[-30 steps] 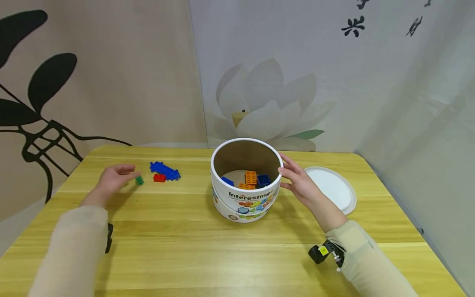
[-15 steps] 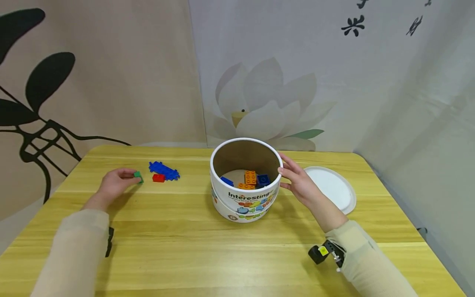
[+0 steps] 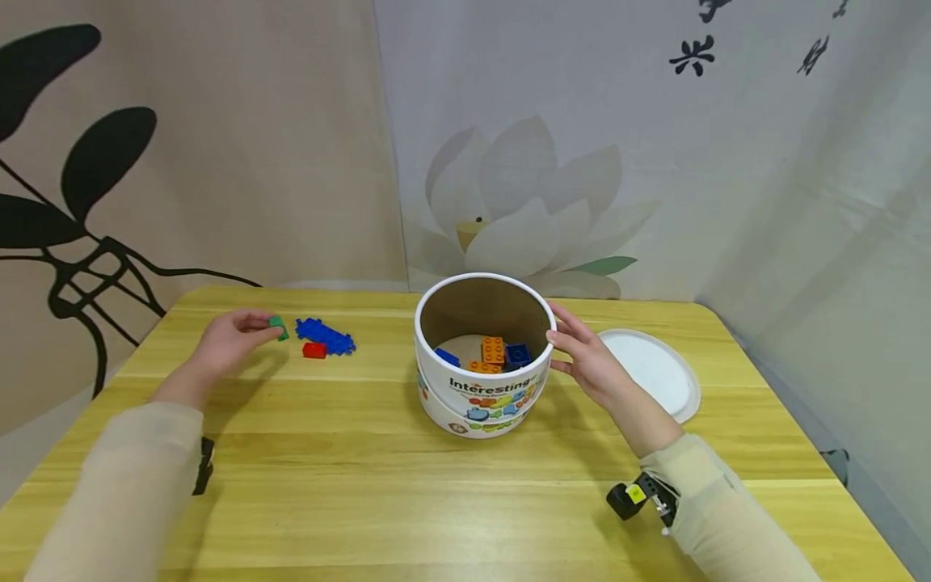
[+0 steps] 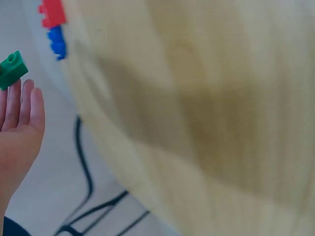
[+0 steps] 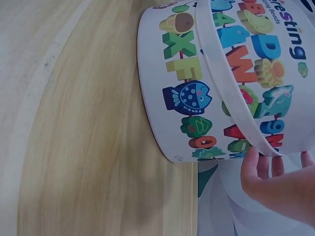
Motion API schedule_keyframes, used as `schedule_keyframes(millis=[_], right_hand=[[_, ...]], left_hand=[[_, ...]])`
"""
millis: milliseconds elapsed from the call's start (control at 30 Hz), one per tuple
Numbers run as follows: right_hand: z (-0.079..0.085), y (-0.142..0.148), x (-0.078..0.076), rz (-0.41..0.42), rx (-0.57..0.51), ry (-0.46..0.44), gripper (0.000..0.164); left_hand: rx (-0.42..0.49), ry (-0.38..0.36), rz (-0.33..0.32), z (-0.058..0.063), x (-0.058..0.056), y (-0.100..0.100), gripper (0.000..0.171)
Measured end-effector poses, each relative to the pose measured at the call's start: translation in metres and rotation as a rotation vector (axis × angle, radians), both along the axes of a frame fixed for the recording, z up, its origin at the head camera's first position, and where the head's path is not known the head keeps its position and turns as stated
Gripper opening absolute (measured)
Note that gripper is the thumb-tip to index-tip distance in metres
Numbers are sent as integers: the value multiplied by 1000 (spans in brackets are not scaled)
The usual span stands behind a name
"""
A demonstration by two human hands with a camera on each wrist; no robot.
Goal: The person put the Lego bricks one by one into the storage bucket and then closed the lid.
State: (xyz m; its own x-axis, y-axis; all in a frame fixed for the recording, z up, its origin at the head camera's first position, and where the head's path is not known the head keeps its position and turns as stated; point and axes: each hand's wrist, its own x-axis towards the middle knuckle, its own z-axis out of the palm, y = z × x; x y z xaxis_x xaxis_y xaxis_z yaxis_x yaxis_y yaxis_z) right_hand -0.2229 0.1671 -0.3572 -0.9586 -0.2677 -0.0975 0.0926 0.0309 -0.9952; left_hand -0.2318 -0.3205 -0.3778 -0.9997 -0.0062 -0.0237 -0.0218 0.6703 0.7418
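Observation:
A green toy brick (image 3: 278, 326) is pinched between the thumb and fingers of my left hand (image 3: 231, 343), slightly above the table. In the left wrist view the same brick (image 4: 13, 70) shows at the fingertips. Just right of it lie a blue flat toy piece (image 3: 325, 335) and a red brick (image 3: 314, 351). My right hand (image 3: 591, 361) holds the right side of a white bucket (image 3: 473, 398), its thumb at the rim and fingers against the outer wall. Inside the bucket are orange bricks (image 3: 492, 351), a dark blue brick (image 3: 517, 356) and a blue piece (image 3: 447, 356).
A white round lid (image 3: 652, 373) lies right of the bucket, partly behind my right forearm. The wooden table (image 3: 364, 493) ends at a printed curtain (image 3: 291, 145) behind it. Small cameras are strapped at both wrists.
My left hand has taken hold of the green brick and raised it off the table, slightly away from me. The right hand and the bucket stay in place.

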Motion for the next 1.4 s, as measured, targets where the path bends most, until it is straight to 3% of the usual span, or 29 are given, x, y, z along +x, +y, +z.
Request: schedule_keyframes(millis=[400, 533, 700, 1167, 1400], right_hand=[[1, 0, 3, -2, -4, -5, 57], [1, -1, 3, -2, 4, -10, 56], [1, 0, 3, -3, 11, -11, 56], [3, -1, 3, -2, 10, -15, 56], [2, -2, 2, 3, 12, -11, 55]], left_hand=[[10, 49, -67, 50, -1, 29, 57], [63, 49, -93, 61, -1, 39, 58], [158, 33, -150, 72, -2, 53, 55], [148, 56, -225, 101, 0, 106, 48], [169, 91, -296, 104, -3, 136, 41]])
